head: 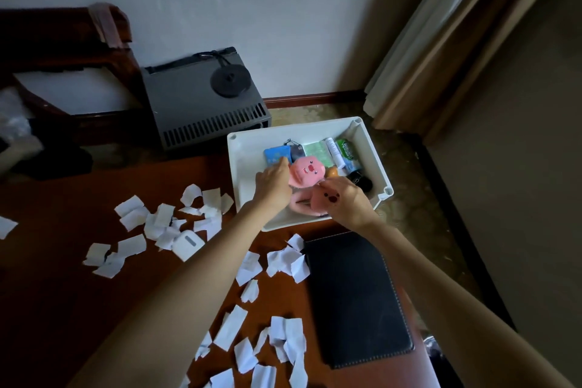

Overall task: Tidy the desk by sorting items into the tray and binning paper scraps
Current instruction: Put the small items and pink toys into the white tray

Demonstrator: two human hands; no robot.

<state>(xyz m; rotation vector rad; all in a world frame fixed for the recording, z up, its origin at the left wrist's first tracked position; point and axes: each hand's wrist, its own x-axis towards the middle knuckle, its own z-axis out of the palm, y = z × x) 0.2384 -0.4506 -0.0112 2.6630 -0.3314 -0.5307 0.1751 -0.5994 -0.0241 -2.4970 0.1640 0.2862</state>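
Pink plush toy (307,171), gripped inside the tray (373,161) by right hand (346,203) fingers (hold of left hand (273,186) unclear), was probably best laid flat.

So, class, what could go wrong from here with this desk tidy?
The tray seems to overhang the edge of the desk; the left hand and right hand handling the pink plush toy inside could tip it. The small white case lies among white paper scraps and might get binned with them.
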